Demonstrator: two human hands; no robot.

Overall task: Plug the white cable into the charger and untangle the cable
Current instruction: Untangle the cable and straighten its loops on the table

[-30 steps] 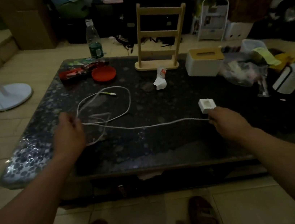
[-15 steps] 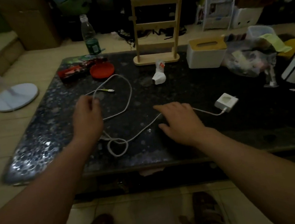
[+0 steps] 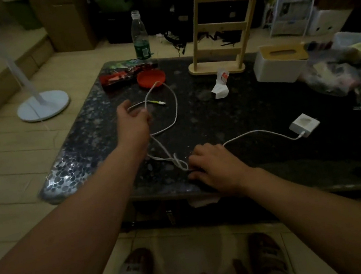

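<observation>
No writing can be read on the clear plastic bottle with the green label [image 3: 140, 38] or the red snack packet [image 3: 120, 76]; both are too dim. The thin white cable [image 3: 175, 105] is plugged into the small square white charger [image 3: 304, 124] lying on the dark speckled stone worktop [image 3: 252, 108]. The left hand [image 3: 134, 120], arm stretched forward, pinches the cable's upper loop. The right hand [image 3: 216, 166] lies palm down, its grip on the cable beside a small knot [image 3: 179, 162] near the front edge.

Dim, murky — soft blur, edges warped.
</observation>
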